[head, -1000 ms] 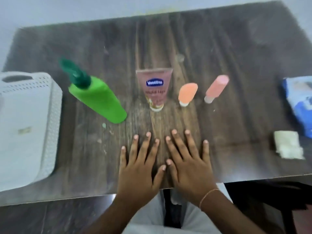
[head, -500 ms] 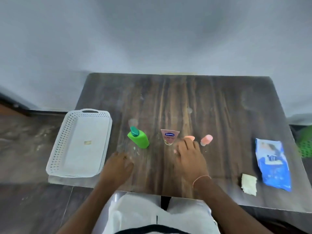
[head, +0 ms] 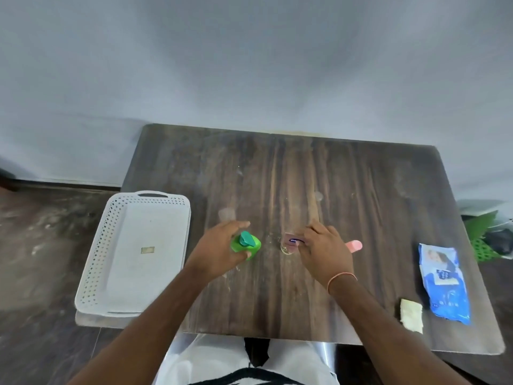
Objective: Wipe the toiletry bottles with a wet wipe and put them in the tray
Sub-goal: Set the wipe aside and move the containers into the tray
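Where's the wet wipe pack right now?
In the head view the blue wet wipe pack lies flat near the table's right edge, with a folded wipe just left of its near end, clear of both hands.

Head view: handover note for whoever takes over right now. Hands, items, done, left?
Left hand grips the green pump bottle on the table.
Right hand is at the Vaseline tube; its grip is unclear. It hides the orange tube; the pink tube is beside it.
White tray at left holds no bottles.
Wipes pack and folded wipe lie untouched at right.
Done: nothing wiped or placed.
Left: wipe all four, put them in the tray.
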